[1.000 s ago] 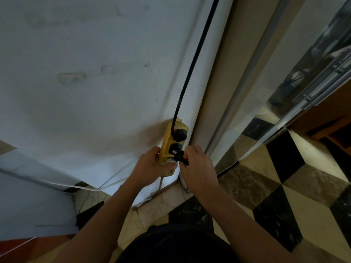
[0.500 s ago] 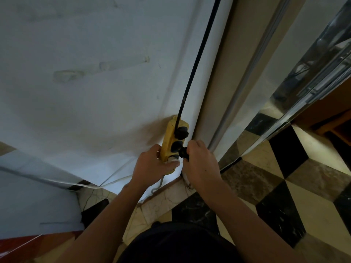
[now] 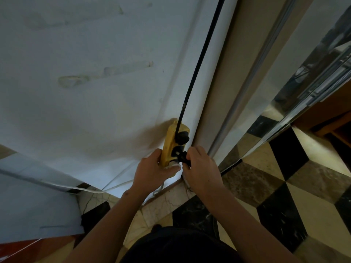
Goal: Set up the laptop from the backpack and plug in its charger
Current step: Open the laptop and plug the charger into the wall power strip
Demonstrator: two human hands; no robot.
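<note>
Since the earlier frame my view has crept a little closer to the wall, and both hands have stayed at the yellow power strip (image 3: 171, 144) with almost no shift. My left hand (image 3: 152, 170) grips the strip's lower end, fingers wrapped behind the yellow body and the thumb laid across its bottom edge. My right hand (image 3: 201, 168) pinches the black charger plug (image 3: 183, 156) between thumb and curled fingers, and holds it at the strip's lowest socket; I cannot tell whether the prongs are seated or only lined up, though a small pale glint shows just beside the plug where it meets the strip. I see the strip standing upright against the white wall (image 3: 95, 92), close to the corner where a beige door frame (image 3: 228, 73) runs up. Two round black plugs sit in its upper sockets, and from the top one (image 3: 182, 138) a thick black cable (image 3: 199, 63) rises straight out of view. A thin white cord (image 3: 91, 190) trails along the base of the wall to the left. Below me lies a checkered floor (image 3: 284, 196) of black, cream and brown tiles. I cannot see the laptop or the backpack from here.
</note>
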